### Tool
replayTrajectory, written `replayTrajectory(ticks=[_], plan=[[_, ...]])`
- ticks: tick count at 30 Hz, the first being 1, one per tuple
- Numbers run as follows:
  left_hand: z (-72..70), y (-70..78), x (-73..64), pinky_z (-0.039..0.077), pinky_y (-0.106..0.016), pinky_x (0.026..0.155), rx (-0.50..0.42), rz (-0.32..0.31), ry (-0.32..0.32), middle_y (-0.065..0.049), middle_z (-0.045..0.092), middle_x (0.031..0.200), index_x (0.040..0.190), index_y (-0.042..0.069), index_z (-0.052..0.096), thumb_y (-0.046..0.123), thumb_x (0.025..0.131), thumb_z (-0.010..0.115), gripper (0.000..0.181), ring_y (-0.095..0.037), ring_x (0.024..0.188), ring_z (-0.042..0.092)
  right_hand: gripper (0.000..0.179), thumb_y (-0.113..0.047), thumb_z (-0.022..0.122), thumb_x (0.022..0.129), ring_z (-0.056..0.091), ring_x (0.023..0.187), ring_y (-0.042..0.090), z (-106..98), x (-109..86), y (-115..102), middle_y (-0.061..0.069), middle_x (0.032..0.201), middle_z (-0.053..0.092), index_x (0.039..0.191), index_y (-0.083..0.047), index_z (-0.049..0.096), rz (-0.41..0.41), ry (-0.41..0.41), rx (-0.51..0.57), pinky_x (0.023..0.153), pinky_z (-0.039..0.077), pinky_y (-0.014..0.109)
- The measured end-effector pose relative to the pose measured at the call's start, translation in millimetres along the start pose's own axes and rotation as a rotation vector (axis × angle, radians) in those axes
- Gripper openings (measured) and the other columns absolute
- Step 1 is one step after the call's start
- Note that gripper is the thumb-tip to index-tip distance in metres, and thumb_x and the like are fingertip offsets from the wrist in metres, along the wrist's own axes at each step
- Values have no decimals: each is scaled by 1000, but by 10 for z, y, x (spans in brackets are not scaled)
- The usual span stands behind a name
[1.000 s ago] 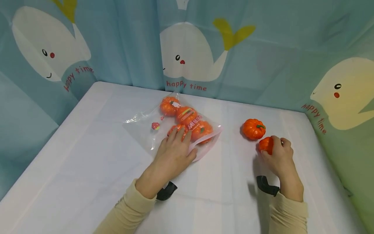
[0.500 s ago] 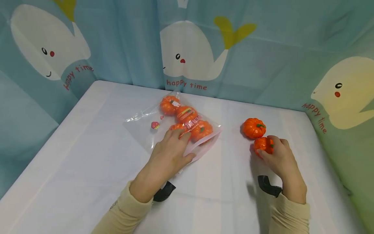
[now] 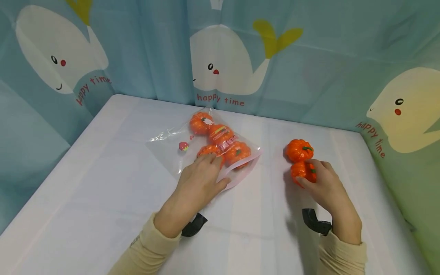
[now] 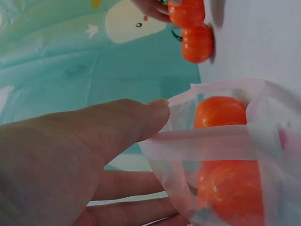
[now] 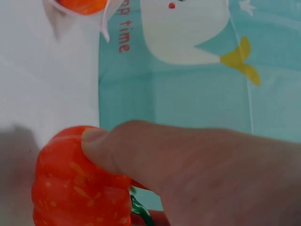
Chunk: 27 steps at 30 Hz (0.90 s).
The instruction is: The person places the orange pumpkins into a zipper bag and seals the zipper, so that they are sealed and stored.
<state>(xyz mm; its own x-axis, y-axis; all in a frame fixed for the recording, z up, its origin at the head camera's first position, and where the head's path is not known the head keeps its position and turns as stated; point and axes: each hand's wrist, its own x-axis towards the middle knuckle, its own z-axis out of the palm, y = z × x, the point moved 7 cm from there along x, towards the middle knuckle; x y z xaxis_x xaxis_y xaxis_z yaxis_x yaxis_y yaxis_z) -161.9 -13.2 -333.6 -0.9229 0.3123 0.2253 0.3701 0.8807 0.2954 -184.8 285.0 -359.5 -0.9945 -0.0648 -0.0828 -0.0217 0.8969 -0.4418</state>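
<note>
A clear plastic bag [image 3: 166, 151] with a pink rim lies at the middle of the table, with several small orange toy pumpkins [image 3: 238, 152] inside. My left hand [image 3: 196, 185] grips the bag near its mouth, fingers curled over the top. In the left wrist view the thumb touches the pink rim [image 4: 202, 143], and the mouth gapes. On the right, my right hand [image 3: 328, 187] holds a toy pumpkin [image 3: 297, 173] by its side, thumb on its orange surface in the right wrist view. Just behind it sits another toy pumpkin [image 3: 298, 150] with a green stem.
A white cloth covers the table [image 3: 86, 183]. Behind and at the sides hangs a blue-green curtain [image 3: 144, 49] with whale prints. Black curved pieces [image 3: 194, 225] sit at both wrists, by the beige sleeves.
My right hand has moved the pumpkin left, toward the bag, and it now shows in front of the other loose pumpkin. My left hand has drawn back slightly, its fingers more curled.
</note>
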Motion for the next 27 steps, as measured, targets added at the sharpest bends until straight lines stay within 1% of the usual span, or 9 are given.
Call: replayTrajectory(ticks=[3, 6, 9, 13, 16, 18, 21, 27], plan=[[4, 12, -3, 54, -36, 61, 17, 13, 12, -5, 61, 86, 98, 7, 68, 35, 83, 79, 35, -22, 84, 59, 58, -24, 64, 93, 44, 123, 50, 11, -14, -90, 33, 138, 40, 140, 3, 43, -19, -13, 11, 101, 38, 67], [20, 14, -15, 54, -37, 60, 36, 12, 7, -5, 63, 88, 100, 8, 69, 36, 84, 78, 34, -23, 86, 61, 57, -24, 64, 93, 46, 121, 47, 47, -34, -162, 31, 137, 41, 140, 0, 44, -28, -29, 21, 99, 41, 66], [26, 19, -12, 54, -39, 62, 57, 12, 11, -5, 64, 92, 101, 10, 70, 37, 84, 77, 32, -24, 90, 61, 54, -22, 66, 92, 47, 120, 45, 61, -42, -238, 30, 136, 43, 139, -1, 46, -55, -17, 20, 98, 42, 65], [-4, 57, 22, 56, -41, 66, 60, 52, 75, -7, 64, 92, 90, 8, 71, 31, 86, 75, 23, -26, 91, 61, 53, -20, 67, 92, 45, 125, 45, 66, -22, -337, 28, 138, 43, 137, -2, 47, -96, 4, 26, 101, 40, 65], [-14, 79, 28, 57, -41, 68, 55, 90, 128, -8, 64, 90, 82, 7, 69, 25, 87, 73, 19, -26, 90, 62, 54, -22, 66, 93, 44, 128, 46, 115, -7, -384, 26, 142, 42, 139, -3, 46, -98, -14, 29, 102, 39, 65], [-3, 83, 16, 57, -41, 68, 56, 103, 148, -8, 64, 89, 80, 7, 68, 24, 87, 73, 19, -26, 90, 62, 55, -24, 66, 93, 45, 128, 46, 165, -7, -405, 26, 142, 43, 140, -3, 46, -96, -33, 28, 103, 39, 65], [20, 73, 0, 58, -40, 68, 61, 107, 156, -8, 64, 88, 80, 7, 68, 23, 87, 73, 19, -26, 92, 64, 56, -25, 66, 93, 45, 129, 45, 228, -9, -449, 25, 142, 45, 140, -2, 46, -113, -48, 37, 104, 40, 64], [13, 67, 16, 59, -41, 68, 78, 105, 141, -9, 66, 90, 84, 6, 70, 23, 87, 74, 18, -26, 96, 65, 50, -21, 68, 92, 50, 126, 38, 340, 31, -614, 19, 136, 53, 135, -2, 50, -201, -65, 71, 105, 42, 60]])
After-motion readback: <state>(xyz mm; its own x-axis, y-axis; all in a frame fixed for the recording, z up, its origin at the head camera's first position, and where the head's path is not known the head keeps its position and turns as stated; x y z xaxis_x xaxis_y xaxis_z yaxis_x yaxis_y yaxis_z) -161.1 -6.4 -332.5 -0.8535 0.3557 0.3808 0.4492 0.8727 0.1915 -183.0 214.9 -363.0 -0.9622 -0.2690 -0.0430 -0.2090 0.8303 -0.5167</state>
